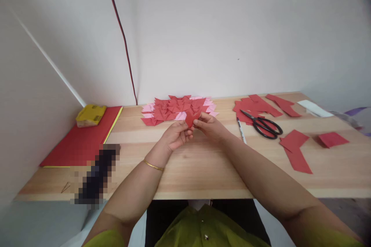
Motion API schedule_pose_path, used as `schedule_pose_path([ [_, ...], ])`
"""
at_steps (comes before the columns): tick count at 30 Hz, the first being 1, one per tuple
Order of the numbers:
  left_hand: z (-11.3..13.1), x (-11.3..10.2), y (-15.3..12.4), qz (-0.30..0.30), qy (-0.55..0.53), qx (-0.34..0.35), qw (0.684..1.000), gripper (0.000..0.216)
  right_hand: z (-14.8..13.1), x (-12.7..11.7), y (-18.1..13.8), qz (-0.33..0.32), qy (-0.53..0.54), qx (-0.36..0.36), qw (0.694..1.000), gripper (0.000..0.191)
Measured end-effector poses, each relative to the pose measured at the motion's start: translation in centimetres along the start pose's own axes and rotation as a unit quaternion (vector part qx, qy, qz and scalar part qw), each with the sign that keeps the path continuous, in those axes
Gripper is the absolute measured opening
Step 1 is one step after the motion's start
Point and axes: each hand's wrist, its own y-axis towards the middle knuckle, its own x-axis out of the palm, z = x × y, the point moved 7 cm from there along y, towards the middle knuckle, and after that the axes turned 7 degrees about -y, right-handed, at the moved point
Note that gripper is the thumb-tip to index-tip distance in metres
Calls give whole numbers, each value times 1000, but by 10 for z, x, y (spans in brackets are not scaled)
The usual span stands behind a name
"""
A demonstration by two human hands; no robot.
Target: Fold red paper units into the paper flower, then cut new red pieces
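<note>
A small folded red paper piece [191,117] is pinched between both my hands above the wooden table [203,162]. My left hand [176,135], a gold bangle on its wrist, grips the piece's lower left edge. My right hand [211,125] grips its right side with fingertips closed. Just behind the hands lies a pile of folded red and pink paper pieces [178,110].
Black scissors [263,125] and a pen [241,130] lie right of my hands among red paper offcuts [295,150]. A stack of red sheets [82,139] with a yellow packet [90,115] on it sits at the left. A blurred dark object [95,177] rests near the front edge.
</note>
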Motion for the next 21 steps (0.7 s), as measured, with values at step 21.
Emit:
schedule_pose_path([
  [21, 18, -5, 2, 78, 92, 203, 972, 32, -2, -20, 2, 126, -154, -1, 980, 26],
])
